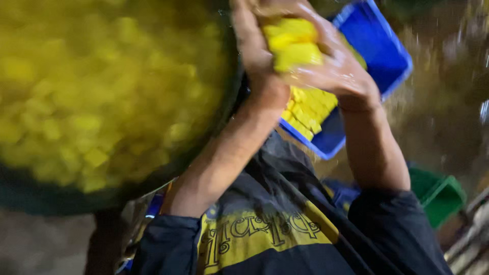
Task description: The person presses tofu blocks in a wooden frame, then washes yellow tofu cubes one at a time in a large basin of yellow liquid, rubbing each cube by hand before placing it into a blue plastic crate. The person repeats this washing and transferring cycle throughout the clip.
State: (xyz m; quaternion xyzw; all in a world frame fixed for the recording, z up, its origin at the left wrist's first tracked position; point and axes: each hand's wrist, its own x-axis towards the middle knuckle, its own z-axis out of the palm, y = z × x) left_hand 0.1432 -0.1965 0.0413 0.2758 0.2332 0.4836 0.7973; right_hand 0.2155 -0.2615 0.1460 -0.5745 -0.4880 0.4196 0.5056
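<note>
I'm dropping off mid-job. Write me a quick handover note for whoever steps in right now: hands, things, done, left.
Left hand and right hand: cupped together around a scoop of yellow cubes, held above the blue crate.
Things: the big dark pan on the left is heaped with the same cubes. A green crate sits lower right.
Done: a layer of cubes already lies in the blue crate.
Left: the scoop is not yet released, and the pan looks mostly full.
</note>
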